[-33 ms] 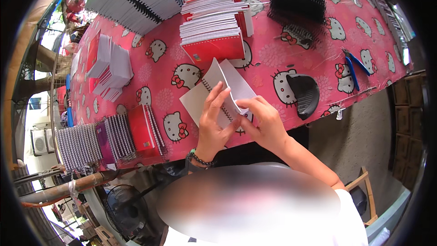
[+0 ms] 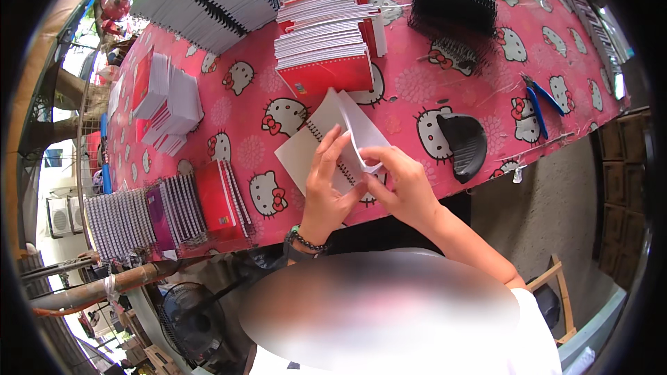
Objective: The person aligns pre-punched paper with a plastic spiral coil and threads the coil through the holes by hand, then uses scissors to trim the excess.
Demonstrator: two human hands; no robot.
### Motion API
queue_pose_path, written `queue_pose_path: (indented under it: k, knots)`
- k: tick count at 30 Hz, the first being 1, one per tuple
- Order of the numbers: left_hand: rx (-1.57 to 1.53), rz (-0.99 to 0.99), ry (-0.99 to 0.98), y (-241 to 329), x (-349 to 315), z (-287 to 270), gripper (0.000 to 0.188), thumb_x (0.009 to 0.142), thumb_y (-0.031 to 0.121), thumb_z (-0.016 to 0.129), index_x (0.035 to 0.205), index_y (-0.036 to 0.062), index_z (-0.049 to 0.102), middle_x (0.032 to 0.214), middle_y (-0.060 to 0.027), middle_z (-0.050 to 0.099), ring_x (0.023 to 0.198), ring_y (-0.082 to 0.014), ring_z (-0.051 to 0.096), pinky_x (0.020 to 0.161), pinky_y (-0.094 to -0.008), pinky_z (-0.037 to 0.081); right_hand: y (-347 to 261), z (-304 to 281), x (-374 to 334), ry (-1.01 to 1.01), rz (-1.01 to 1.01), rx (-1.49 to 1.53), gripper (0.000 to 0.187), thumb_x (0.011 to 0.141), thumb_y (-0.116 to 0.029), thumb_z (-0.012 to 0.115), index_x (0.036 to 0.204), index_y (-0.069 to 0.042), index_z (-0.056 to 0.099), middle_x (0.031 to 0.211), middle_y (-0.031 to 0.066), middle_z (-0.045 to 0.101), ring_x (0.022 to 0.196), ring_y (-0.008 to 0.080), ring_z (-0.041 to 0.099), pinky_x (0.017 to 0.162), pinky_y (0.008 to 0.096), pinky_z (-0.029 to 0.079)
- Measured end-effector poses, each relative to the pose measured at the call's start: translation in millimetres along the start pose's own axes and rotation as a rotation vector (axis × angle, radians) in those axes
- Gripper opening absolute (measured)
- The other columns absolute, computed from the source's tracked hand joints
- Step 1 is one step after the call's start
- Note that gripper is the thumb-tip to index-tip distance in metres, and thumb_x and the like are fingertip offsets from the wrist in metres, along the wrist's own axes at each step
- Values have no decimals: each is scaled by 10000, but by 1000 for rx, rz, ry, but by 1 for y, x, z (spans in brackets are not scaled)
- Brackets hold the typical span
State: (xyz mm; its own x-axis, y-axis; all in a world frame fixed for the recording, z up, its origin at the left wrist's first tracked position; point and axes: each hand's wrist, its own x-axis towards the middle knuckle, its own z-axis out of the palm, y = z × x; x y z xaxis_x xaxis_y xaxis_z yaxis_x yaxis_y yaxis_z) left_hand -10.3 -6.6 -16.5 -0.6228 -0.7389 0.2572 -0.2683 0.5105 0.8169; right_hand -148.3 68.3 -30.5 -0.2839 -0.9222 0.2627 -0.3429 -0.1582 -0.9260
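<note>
A spiral notebook (image 2: 300, 155) lies spread apart near the table's front edge, its blank pages facing up and a dark wire coil down the middle. My right hand (image 2: 403, 184) pinches the edge of its lifted pages between thumb and fingers, and the sheets curve upward. Over the coil, my left hand (image 2: 325, 184) has its fingers stretched out and its thumb apart, touching or very near the pages. To the right rests a black ribbed, half-round piece (image 2: 464, 147).
Red-covered notebook stacks (image 2: 326, 76) stand behind, beside larger coil-bound books (image 2: 208, 7). Finished-looking spiral notebooks (image 2: 121, 219) line the front left, with loose page blocks (image 2: 170, 97) beyond. Black binding coils (image 2: 455, 3) and blue-handled cutters (image 2: 538, 107) lie to the right.
The lifted pages bend more and spread a little at the right hand's fingers. Both hands stay almost in place.
</note>
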Motion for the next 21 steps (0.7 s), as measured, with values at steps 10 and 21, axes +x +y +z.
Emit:
queue_pose_path:
  k: [10, 21]
  knots:
    - [-575, -296, 143, -6, -6, -4, 589, 798, 52, 555, 1348, 36, 344, 1251, -117, 487, 1126, -191, 495, 940, -338, 419, 1, -7, 43, -171, 210, 150, 333, 745, 28, 570, 1077, 8, 576, 896, 114, 620, 715, 183, 615, 636, 298, 486]
    - [-588, -488, -7, -2, -16, -6, 496, 821, 157, 631, 1261, -9, 473, 1170, -83, 530, 1042, -154, 533, 886, -290, 432, -19, -4, -12, -293, 357, 515, 348, 833, -185, 655, 1123, -29, 542, 1003, 98, 547, 916, 182, 575, 756, 296, 488]
